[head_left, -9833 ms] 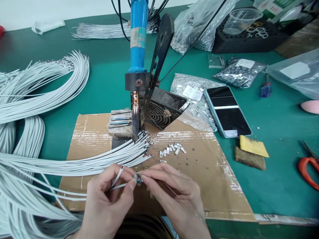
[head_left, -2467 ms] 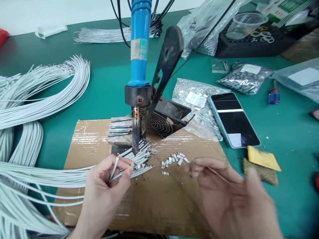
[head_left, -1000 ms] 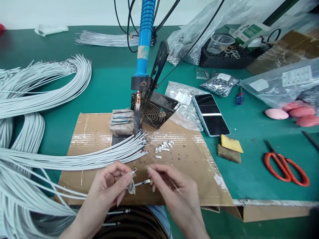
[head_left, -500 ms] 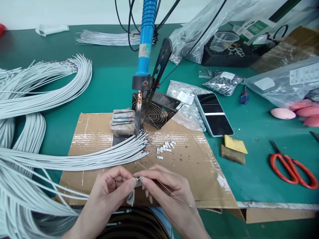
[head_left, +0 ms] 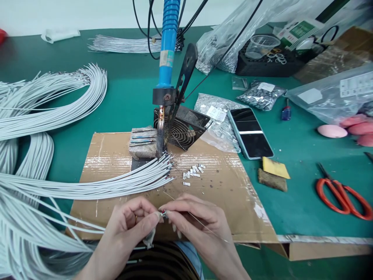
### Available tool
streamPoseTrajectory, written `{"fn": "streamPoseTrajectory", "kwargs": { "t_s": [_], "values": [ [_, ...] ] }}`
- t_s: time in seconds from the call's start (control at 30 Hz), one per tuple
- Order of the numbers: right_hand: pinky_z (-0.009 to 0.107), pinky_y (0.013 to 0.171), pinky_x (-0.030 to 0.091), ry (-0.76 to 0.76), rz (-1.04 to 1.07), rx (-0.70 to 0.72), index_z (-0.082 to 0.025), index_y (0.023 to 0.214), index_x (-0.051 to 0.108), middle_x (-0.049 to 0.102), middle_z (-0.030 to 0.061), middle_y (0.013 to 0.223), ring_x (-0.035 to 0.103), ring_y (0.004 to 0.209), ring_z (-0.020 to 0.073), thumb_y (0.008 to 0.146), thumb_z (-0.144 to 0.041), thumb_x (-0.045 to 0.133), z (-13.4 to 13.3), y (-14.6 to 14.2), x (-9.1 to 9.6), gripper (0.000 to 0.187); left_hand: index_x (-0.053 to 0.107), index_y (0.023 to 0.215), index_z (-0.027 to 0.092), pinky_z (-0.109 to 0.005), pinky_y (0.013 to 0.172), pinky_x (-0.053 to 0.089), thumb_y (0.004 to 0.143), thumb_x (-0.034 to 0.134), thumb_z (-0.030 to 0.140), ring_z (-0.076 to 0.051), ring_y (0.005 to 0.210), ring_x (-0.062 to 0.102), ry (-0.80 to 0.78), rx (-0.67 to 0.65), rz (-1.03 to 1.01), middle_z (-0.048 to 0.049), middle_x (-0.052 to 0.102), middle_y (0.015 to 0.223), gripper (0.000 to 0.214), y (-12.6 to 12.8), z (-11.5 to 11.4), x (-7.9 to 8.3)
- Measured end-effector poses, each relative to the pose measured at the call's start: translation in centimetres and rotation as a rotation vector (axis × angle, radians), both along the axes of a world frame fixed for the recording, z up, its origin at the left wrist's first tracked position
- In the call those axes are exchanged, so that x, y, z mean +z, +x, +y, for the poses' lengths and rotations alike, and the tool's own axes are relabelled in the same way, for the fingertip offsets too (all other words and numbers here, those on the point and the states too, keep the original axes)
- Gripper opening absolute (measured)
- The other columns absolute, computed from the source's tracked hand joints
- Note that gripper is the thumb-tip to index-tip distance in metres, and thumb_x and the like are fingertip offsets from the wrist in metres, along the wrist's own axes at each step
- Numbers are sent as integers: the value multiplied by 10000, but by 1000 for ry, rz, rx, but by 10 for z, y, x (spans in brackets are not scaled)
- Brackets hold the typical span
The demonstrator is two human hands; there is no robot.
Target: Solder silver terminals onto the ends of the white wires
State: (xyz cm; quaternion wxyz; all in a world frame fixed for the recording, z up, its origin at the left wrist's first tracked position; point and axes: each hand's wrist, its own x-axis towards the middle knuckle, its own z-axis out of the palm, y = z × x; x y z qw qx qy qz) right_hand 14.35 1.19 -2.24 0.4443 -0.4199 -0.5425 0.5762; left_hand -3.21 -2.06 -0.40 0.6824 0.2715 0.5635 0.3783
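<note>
My left hand (head_left: 131, 227) is closed in a pinch near the front edge of the cardboard. Its thumb and forefinger grip the end of a white cable, mostly hidden by the fingers. My right hand (head_left: 201, 229) meets it, fingertips pinched at the same small metallic tip (head_left: 163, 214), which shows a bit of red. A thin solder wire (head_left: 201, 225) runs through my right hand and sticks out past its knuckles. Below my left fingers hangs a crumpled greyish scrap (head_left: 149, 238). Several white cables (head_left: 84, 225) pass behind my left wrist.
A blue-handled soldering iron (head_left: 166, 70) stands clamped tip-down above a cable bundle (head_left: 116, 188). Small white connectors (head_left: 194, 171) lie on the cardboard (head_left: 227, 194). Around them are a fan (head_left: 186, 128), phone (head_left: 250, 134), yellow sponge (head_left: 275, 168) and red-handled scissors (head_left: 340, 194). Coiled cables (head_left: 58, 120) cover the left.
Both hands have shifted slightly down and to the right together, still pinching at the same tip. The tip has turned a little, and more of its metal shows.
</note>
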Motion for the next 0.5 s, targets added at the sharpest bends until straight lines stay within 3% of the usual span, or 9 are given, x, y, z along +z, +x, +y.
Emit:
{"fn": "streamPoseTrajectory", "kwargs": {
  "t_s": [0.17, 0.27, 0.37, 0.43, 0.5],
  "values": [
    [236, 565, 507, 153, -113, 77, -314, 990, 872, 741, 3, 720, 631, 608, 137, 876, -95, 756, 3, 10, 1, 272, 712, 724, 166, -246, 546, 261, 847, 802, 486, -110, 577, 370, 21, -29, 35, 33, 517, 600, 355, -1, -3, -4],
    [251, 554, 522, 172, -136, -31, -316, 953, 868, 742, 0, 716, 631, 585, 142, 873, -108, 760, 3, 19, 2, 247, 728, 722, 166, -248, 543, 267, 835, 807, 508, -115, 578, 387, 32, -25, 84, 27, 521, 597, 369, -1, -6, -7],
    [222, 475, 503, -32, -66, -234, -297, 848, 862, 699, -6, 691, 597, 521, 120, 869, -213, 787, 0, 23, 1, 114, 708, 693, 167, -238, 532, 275, 811, 827, 504, -108, 557, 388, 50, 6, 156, 36, 507, 570, 377, 2, -7, -5],
    [205, 452, 497, -214, -8, -178, -274, 859, 865, 677, -6, 673, 579, 500, 107, 860, -280, 802, -2, 23, -1, 64, 692, 689, 171, -228, 532, 302, 804, 835, 467, -104, 543, 415, 63, 25, 198, 37, 528, 561, 348, 5, -6, -2],
    [187, 431, 477, -320, 45, -25, -260, 913, 870, 653, -14, 639, 542, 470, 91, 854, -309, 805, -5, 20, -2, 100, 692, 693, 176, -222, 542, 339, 803, 830, 419, -110, 547, 461, 83, 33, 243, 27, 566, 569, 301, 8, -6, 1]
  ]
}}
